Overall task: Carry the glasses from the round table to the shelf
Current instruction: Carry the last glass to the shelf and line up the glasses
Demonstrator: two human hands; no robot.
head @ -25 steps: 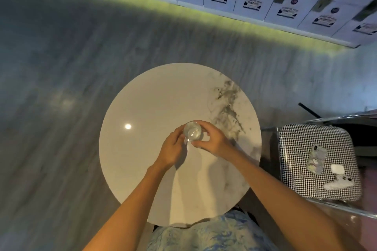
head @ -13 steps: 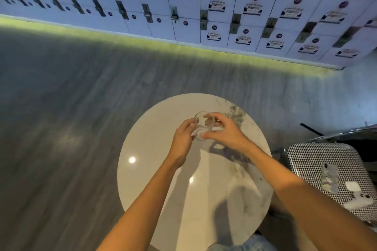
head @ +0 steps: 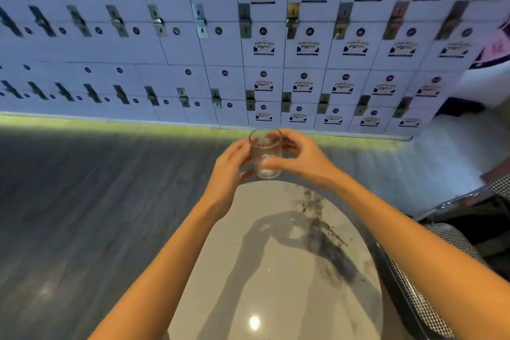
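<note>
A clear, empty drinking glass point(head: 265, 152) is held upright in the air, above and beyond the far edge of the round marble table point(head: 278, 270). My left hand point(head: 229, 171) cups its left side and my right hand point(head: 300, 156) wraps its right side, thumb across the front. No other glass shows on the table top. No shelf is in view.
A wall of white lockers point(head: 248, 41) with metal latches and blue labels stands ahead across a grey wood floor point(head: 82, 201). A chair with a houndstooth seat point(head: 430, 298) stands close to the table's right side.
Both hands have lifted the glass off the table top and carried it up and forward. The view has tilted up from the table to the lockers.
</note>
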